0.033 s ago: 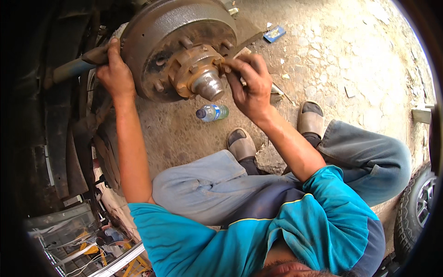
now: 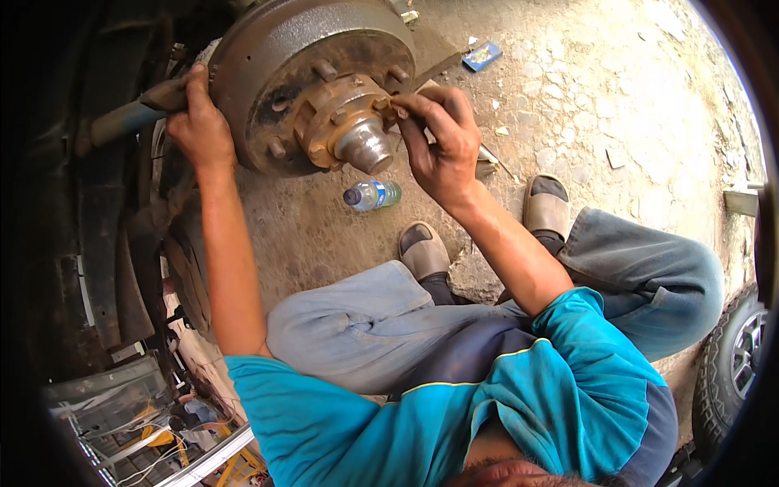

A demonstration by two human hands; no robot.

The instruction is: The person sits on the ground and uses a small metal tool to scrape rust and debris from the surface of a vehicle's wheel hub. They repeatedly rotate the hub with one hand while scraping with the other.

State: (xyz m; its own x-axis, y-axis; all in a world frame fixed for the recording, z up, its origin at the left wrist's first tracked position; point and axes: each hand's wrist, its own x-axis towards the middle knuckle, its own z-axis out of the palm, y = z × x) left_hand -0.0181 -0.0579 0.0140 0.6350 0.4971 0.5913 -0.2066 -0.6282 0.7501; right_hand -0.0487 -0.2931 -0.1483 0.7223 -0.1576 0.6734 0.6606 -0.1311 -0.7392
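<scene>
Right fingers (image 2: 423, 107) narrowly pinched at the rusty hub (image 2: 333, 112), hold unclear, left fingers (image 2: 198, 84) against the drum (image 2: 312, 31), spread partly hidden

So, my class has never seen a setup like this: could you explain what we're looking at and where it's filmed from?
There is no robot here, only a person working bare-handed. A wide camera worn on the head looks down, so straight edges bend near the rim. The left hand is at the left edge of a metal drum. The right hand is beside the rusty hub; whether its fingers hold something small is unclear. On the ground lie a plastic bottle and a blue box.
</scene>
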